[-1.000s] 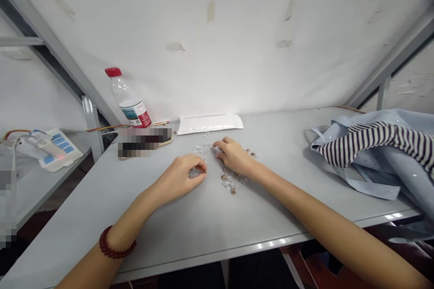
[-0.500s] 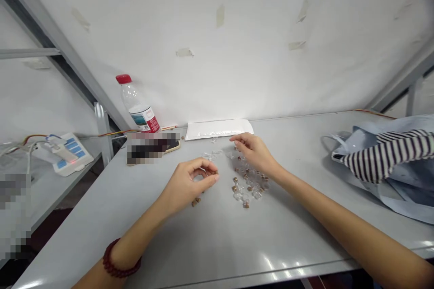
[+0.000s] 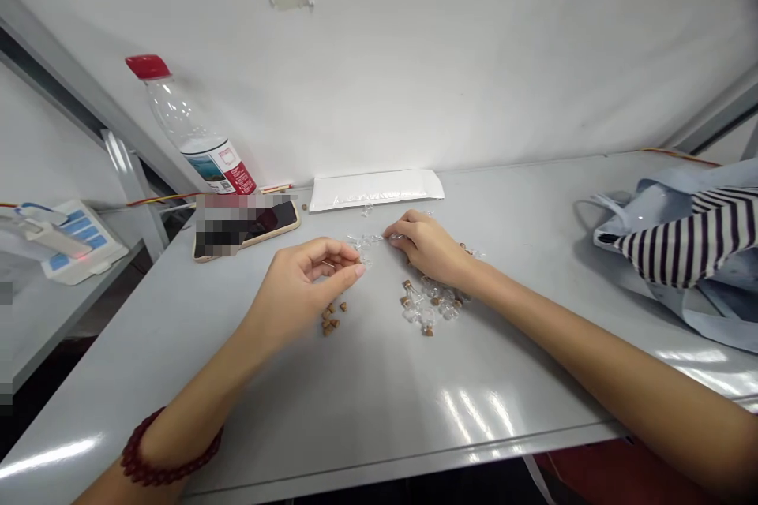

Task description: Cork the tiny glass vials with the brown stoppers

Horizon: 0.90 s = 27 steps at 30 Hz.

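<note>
My left hand (image 3: 308, 284) is raised over the table, thumb and fingertips pinched on a small brown cork, mostly hidden. Below it lies a loose group of small corks (image 3: 332, 322). My right hand (image 3: 429, 245) reaches to a cluster of tiny clear bottles (image 3: 362, 240), its fingers closed at the near end of one; the fingertips are partly hidden. Under and in front of my right wrist is a pile of tiny corked bottles (image 3: 427, 306), lying on their sides at various angles.
A white padded envelope (image 3: 376, 189) lies against the back wall. On the left are a phone (image 3: 269, 225), a red-capped plastic bottle (image 3: 189, 126) and a power strip (image 3: 74, 241). A bag with striped cloth (image 3: 675, 241) occupies the right side.
The view has tilted down and come closer. My right hand has lowered from above the table to the uncorked clear bottles, its fingers closing there. My left hand keeps its pinch.
</note>
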Motion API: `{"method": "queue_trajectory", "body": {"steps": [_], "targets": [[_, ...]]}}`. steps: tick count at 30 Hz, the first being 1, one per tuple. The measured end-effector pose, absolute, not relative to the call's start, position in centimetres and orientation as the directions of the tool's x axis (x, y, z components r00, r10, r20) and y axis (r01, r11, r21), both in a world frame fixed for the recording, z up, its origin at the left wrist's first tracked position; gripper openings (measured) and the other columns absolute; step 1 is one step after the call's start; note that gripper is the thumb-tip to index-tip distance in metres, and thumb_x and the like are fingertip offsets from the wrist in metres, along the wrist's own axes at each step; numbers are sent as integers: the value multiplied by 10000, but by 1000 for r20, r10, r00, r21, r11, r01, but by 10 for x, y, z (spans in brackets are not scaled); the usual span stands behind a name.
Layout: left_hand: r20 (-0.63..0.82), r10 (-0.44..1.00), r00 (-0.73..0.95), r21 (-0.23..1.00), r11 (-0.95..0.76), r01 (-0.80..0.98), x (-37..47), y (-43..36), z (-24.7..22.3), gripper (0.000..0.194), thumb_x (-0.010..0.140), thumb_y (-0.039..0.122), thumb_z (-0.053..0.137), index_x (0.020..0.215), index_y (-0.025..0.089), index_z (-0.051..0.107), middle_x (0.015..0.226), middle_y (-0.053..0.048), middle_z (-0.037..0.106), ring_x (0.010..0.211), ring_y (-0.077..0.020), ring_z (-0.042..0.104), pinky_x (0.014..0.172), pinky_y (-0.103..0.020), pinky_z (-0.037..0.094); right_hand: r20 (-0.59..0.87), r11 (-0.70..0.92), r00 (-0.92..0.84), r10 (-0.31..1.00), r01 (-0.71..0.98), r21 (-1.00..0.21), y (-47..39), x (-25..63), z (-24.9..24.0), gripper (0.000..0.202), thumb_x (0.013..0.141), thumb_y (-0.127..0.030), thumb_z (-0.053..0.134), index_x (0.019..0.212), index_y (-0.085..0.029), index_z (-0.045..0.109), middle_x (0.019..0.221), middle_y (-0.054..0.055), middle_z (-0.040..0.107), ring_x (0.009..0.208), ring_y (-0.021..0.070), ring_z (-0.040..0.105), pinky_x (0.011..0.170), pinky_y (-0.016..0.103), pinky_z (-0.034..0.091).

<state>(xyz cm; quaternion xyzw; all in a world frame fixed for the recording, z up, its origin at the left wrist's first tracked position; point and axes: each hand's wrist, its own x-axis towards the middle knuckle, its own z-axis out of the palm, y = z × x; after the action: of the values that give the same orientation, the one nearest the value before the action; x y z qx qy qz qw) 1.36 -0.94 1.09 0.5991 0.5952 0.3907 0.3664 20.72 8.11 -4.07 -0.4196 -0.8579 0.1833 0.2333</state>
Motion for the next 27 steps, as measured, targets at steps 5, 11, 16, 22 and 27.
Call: {"method": "queue_trajectory", "body": {"steps": [5, 11, 16, 22, 27], "targets": [[9, 999, -31, 894, 6, 449, 12, -6, 7, 180, 684, 316, 742, 800, 188, 691, 759, -17, 692, 712, -156, 628, 633, -233, 488, 216, 551, -522, 825, 658, -514, 75, 205, -35, 221, 892, -103, 445, 975, -104, 650, 972, 128, 563, 832, 194, 536, 757, 320, 426], [25, 998, -62, 875, 8, 484, 13, -1, 2, 154, 677, 307, 722, 750, 172, 714, 675, -25, 680, 560, -125, 533, 532, -236, 419, 193, 533, -524, 830, 639, -555, 76, 204, -39, 184, 863, -63, 453, 920, -108, 623, 978, 121, 559, 762, 159, 547, 696, 281, 420], [-26, 998, -57, 961, 40, 272, 9, 8, -8, 143, 664, 284, 713, 693, 144, 714, 679, -44, 681, 567, -119, 515, 551, -249, 416, 280, 563, -498, 821, 619, -548, 72, 203, -33, 139, 848, -67, 478, 840, -125, 604, 905, 99, 591, 768, 165, 533, 682, 285, 403], [-42, 998, 40, 979, 50, -200, 2, 9, -4, 208, 628, 238, 770, 800, 129, 726, 750, -49, 671, 674, -115, 554, 579, -225, 422, 241, 424, -475, 846, 327, -844, 41, 193, -9, 56, 844, -188, 538, 829, -161, 584, 740, 14, 605, 645, 123, 538, 616, 270, 407], [-70, 981, 182, 982, 100, -159, 8, 1, 1, 141, 667, 212, 760, 775, 136, 710, 710, -20, 648, 626, -99, 529, 584, -229, 420, 125, 204, -544, 830, 87, -975, 29, 190, 0, 76, 825, -221, 568, 851, -150, 576, 728, 2, 609, 507, 75, 521, 482, 223, 366]]}}
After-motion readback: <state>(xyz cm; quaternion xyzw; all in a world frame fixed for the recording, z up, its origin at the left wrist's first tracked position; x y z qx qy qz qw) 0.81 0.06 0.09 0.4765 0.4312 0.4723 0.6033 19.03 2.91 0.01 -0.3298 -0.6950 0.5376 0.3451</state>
